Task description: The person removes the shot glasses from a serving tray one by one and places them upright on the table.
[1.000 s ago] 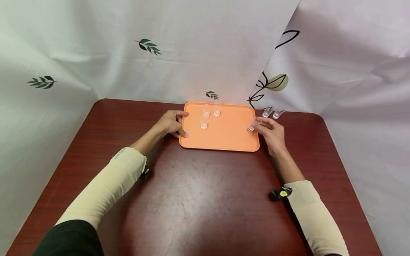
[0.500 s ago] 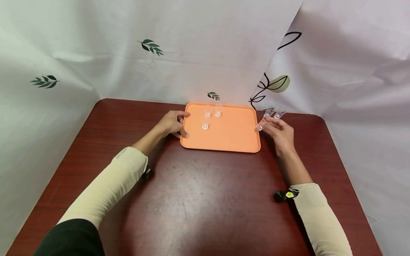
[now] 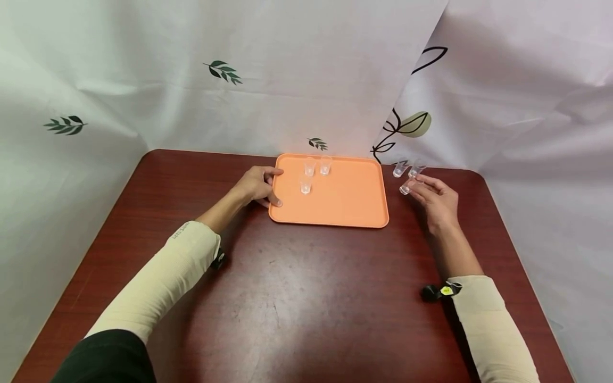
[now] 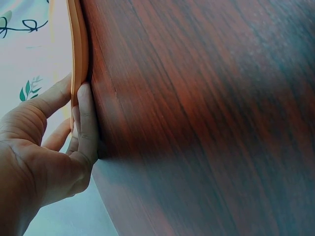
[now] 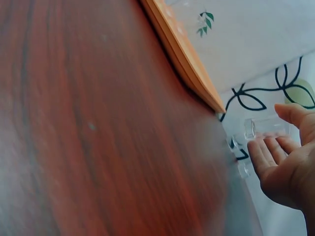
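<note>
right hand [image 3: 439, 205] outstretched, pinching cup [image 3: 407, 186] — tilted

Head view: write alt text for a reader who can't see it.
A person's right hand holds a small clear cup beside an orange tray, while the left hand grips the tray's left edge. Three similar cups stand on the tray; two more cups sit on the dark red-brown table near its far edge.

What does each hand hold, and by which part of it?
The left hand holds the orange tray by its left edge; the right hand holds a clear cup, seemingly near the rim.
</note>
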Demonstrator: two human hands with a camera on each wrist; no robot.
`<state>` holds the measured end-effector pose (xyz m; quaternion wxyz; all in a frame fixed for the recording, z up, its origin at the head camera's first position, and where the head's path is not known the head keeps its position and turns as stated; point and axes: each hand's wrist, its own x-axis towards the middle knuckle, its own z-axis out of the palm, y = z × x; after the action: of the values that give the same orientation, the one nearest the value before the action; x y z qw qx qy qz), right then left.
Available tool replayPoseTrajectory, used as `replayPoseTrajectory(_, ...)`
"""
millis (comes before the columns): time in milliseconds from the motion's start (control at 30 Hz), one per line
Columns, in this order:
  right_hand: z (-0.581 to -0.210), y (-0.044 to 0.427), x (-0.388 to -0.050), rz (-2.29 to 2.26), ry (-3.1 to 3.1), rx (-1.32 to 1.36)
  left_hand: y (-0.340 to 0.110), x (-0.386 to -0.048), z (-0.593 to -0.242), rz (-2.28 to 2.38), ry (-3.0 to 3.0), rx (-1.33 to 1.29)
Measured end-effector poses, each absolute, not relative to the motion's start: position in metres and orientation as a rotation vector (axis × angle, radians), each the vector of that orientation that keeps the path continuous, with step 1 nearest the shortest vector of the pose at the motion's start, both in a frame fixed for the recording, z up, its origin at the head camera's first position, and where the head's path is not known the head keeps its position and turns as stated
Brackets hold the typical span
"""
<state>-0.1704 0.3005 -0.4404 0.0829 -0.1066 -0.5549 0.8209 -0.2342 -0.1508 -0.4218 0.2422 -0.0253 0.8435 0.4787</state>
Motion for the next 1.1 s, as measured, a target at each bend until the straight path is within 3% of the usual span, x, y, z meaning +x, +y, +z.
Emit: replayPoseTrajectory(1100,-0.435,0.348,-0.190,2.442,-1.565,-0.505,-0.152,-0.234,-0.423,1.306,2.312,-0.044)
